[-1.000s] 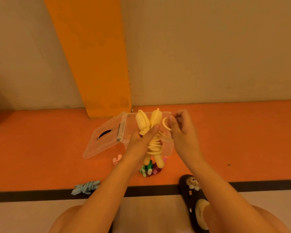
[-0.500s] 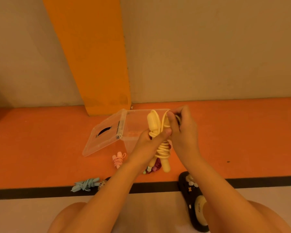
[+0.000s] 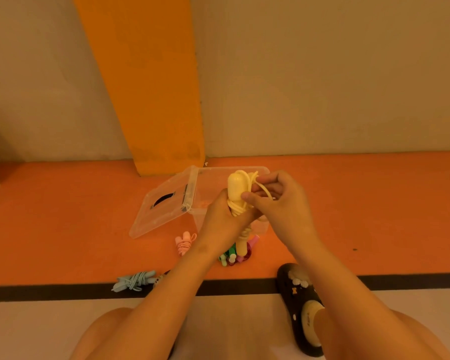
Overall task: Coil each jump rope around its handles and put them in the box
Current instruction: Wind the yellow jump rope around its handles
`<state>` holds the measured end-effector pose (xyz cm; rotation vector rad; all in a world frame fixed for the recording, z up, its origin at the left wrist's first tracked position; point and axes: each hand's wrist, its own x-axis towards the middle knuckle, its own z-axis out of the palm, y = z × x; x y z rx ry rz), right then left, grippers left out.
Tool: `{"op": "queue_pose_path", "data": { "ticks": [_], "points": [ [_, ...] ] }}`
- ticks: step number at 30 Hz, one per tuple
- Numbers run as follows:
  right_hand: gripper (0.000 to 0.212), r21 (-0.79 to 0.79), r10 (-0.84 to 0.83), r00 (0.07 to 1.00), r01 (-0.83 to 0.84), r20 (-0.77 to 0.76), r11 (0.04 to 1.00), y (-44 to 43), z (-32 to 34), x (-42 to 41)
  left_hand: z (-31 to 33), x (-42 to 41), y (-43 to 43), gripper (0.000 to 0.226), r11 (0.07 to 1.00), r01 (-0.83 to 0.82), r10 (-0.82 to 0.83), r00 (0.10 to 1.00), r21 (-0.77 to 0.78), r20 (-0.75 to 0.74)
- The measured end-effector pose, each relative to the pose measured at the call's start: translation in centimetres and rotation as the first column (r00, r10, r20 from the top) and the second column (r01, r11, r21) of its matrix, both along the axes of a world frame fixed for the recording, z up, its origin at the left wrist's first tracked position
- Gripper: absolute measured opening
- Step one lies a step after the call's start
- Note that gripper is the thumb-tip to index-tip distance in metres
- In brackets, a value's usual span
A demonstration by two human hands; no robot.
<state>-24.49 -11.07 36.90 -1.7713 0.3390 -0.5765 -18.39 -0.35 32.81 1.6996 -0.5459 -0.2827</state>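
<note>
My left hand [image 3: 222, 222] grips the yellow jump rope [image 3: 236, 189] by its handles, held upright with cord coiled round the middle. My right hand [image 3: 278, 203] pinches the loose end of the yellow cord beside the top of the handles. Just behind both hands stands the clear plastic box [image 3: 213, 175], open, its lid [image 3: 161, 203] hinged down to the left on the orange floor. On the floor lie a coiled pink rope [image 3: 184, 242], a coiled light-blue rope [image 3: 134, 280] and a bundle of green and pink ropes [image 3: 231, 255] partly hidden by my left forearm.
An orange pillar [image 3: 151, 100] rises against the beige wall behind the box. A black floor stripe [image 3: 63, 291] runs across in front of my knees. My black slipper [image 3: 300, 305] is at the right; another slipper peeks out near the blue rope.
The yellow handles have turned edge-on, so only one rounded top shows. My right hand has brought the cord's end round from the right to the top of the handles.
</note>
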Motion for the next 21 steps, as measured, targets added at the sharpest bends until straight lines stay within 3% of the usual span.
{"op": "queue_pose_path", "data": {
  "ticks": [5, 10, 13, 17, 21],
  "points": [
    [0.027, 0.136, 0.056, 0.998, -0.050, -0.036, 0.989, -1.0, -0.5, 0.6, -0.1, -0.1, -0.3, 0.068, 0.997, -0.027, 0.021, 0.997, 0.078, 0.072],
    [0.025, -0.097, -0.051, 0.985, 0.035, -0.163, 0.995, -1.4, -1.9, 1.1, -0.8, -0.7, -0.4, 0.057, 0.968, -0.095, 0.055, 0.983, 0.234, 0.173],
    [0.031, -0.159, -0.106, 0.987, 0.086, -0.120, 0.983, -0.9, -2.6, 1.6, -0.8, -0.6, -0.8, 0.048, 0.947, -0.162, 0.093, 0.964, 0.277, 0.247],
    [0.040, -0.122, -0.124, 0.991, 0.118, -0.040, 0.985, -0.7, -2.6, 2.1, -0.6, -0.3, -1.0, 0.041, 0.961, -0.140, 0.103, 0.981, 0.238, 0.163],
    [0.033, 0.111, -0.093, 0.994, 0.099, -0.053, 0.989, -0.8, -2.1, 2.2, -0.3, 0.3, -0.7, 0.045, 0.974, -0.078, 0.066, 0.996, 0.211, 0.066]
  ]
}}
